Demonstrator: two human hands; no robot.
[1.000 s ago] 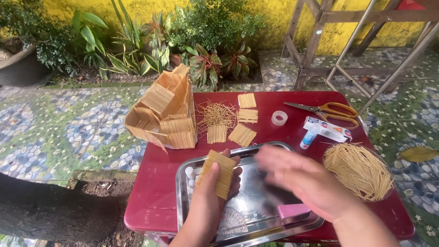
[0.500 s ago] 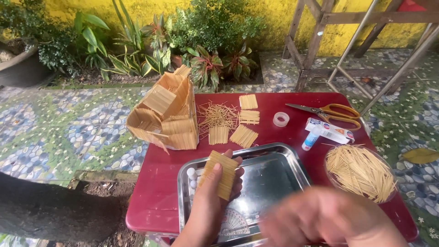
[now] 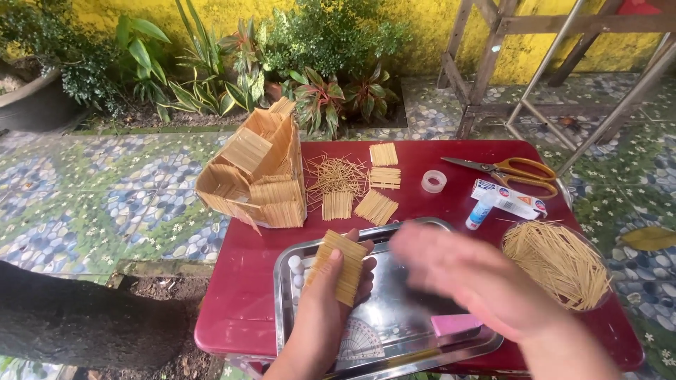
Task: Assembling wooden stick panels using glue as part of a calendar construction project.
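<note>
- The left hand [image 3: 320, 309] has its grip clamped on a flat rectangular panel of pale glued sticks [image 3: 339, 266], held upright over the near-left part of the shiny steel tray [image 3: 285, 281].
- The right hand [image 3: 468, 278] is blurred above the tray's right half, near a pink eraser block [image 3: 456, 324]; I cannot tell whether its grip is apart or together.
- Done, judging by the far-left part of the dark red counter [image 3: 239, 309]: a small house of stick panels [image 3: 257, 176] stands there, walls joined, though parts look open.
- Left, it seems: three more finished panels [image 3: 375, 206] and a loose scatter of sticks [image 3: 336, 176] lie unattached beside the house.
- A heap of thin sticks [image 3: 556, 264] sits at the right edge, with a glue tube [image 3: 479, 212] and orange-handled scissors [image 3: 507, 169] toward the far-right corner.
</note>
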